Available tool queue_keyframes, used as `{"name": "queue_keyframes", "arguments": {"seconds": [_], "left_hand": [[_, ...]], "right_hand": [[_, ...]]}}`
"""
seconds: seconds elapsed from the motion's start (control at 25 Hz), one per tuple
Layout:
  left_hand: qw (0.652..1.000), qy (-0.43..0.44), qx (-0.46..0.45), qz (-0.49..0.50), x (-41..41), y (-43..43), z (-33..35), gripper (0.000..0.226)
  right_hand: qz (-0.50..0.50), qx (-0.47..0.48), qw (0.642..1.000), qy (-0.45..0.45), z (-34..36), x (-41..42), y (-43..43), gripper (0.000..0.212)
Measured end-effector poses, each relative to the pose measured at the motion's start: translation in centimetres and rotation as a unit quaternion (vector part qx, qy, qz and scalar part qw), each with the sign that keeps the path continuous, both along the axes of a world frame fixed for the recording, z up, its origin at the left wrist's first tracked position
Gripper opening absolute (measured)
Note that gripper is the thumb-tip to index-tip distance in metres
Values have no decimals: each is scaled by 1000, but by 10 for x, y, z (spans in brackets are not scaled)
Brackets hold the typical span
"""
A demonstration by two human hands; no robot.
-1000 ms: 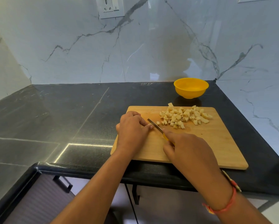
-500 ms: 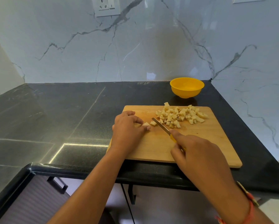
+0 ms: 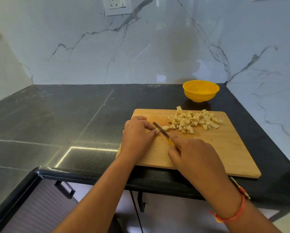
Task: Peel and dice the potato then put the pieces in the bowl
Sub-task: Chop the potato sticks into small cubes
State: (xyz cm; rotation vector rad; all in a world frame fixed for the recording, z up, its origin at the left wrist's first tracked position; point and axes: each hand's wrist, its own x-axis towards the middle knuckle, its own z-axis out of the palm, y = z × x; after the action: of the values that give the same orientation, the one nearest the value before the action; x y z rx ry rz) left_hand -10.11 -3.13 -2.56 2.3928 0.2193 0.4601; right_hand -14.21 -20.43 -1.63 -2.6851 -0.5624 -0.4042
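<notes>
Black counter [image 3: 65, 118] beneath marble walls [image 3: 73, 47] holds board [image 3: 225, 148], potato dice [image 3: 193, 121], bowl [image 3: 201, 91].

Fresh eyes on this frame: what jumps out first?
The yellow bowl at the back of the counter, no pieces visible inside. Then the diced potato pile on the far half of the board. At its left, the right hand grips a knife, blade beside the fingertips of the left hand.

yellow bowl [image 3: 201, 93], pale potato dice [image 3: 194, 121], black counter [image 3: 56, 118], white grey-veined marble wall [image 3: 73, 47]
</notes>
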Motion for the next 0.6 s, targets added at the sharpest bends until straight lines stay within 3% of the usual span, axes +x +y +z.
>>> {"name": "queue_keyframes", "arguments": {"seconds": [0.28,0.6], "left_hand": [[1000,-4,6,9,-1,-2,1,9],[1000,1,21,4,1,0,1,11]], "right_hand": [[-8,-28,999,19,2,-16,-29,50],[-10,15,1000,-19,3,-17,-21,47]]}}
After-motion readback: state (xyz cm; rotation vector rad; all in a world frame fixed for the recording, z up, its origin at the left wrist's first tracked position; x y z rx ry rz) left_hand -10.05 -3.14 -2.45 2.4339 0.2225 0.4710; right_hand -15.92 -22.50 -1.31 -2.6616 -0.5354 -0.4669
